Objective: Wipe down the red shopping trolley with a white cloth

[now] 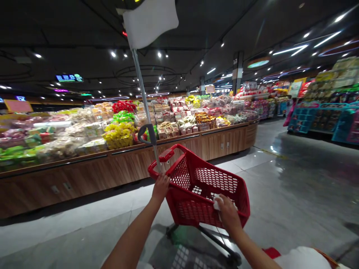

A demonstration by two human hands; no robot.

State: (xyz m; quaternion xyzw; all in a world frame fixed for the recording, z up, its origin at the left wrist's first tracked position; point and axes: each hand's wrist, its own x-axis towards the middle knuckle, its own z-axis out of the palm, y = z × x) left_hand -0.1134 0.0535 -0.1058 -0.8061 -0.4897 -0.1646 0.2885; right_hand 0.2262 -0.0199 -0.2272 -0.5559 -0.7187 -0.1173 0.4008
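Note:
A red plastic shopping cart (215, 172) stands sideways in front of me, with no goods visible in its basket. My left hand (162, 186) is closed over the cart's rim at the handle end, right by the foot of a grey metal pole (143, 87). In my right hand (229, 215) is a crumpled white cloth (217, 203), possibly tissue, pressed against the near side rim of the basket. The fingertips of that hand are partly hidden by the rim and the cloth.
Behind the cart runs a long wood-panelled display counter (179, 150) heaped with packaged snacks (119, 132). The pole carries a white flag-like panel (151, 22) high up and a grey loop (147, 133) lower down. Blue shelving (316, 117) stands at right across the glossy floor (291, 179).

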